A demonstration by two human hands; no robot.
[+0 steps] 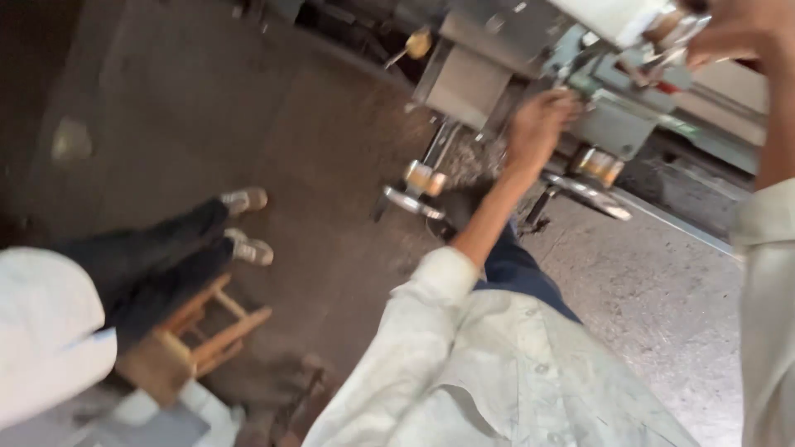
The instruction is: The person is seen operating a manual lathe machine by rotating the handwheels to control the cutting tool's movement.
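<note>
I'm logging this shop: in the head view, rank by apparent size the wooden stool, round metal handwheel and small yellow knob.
1. Wooden stool, though nearness to the camera inflates it.
2. Round metal handwheel.
3. Small yellow knob.

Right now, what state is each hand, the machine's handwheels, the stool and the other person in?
Left hand: closed on a part of the lathe, which part is blurred.
Right hand: raised at the lathe's upper end, grip unclear.
Near handwheel: untouched.
Far handwheel: untouched.
Wooden stool: upright on the floor.
Other person: beside the stool, legs stretched out.
</note>
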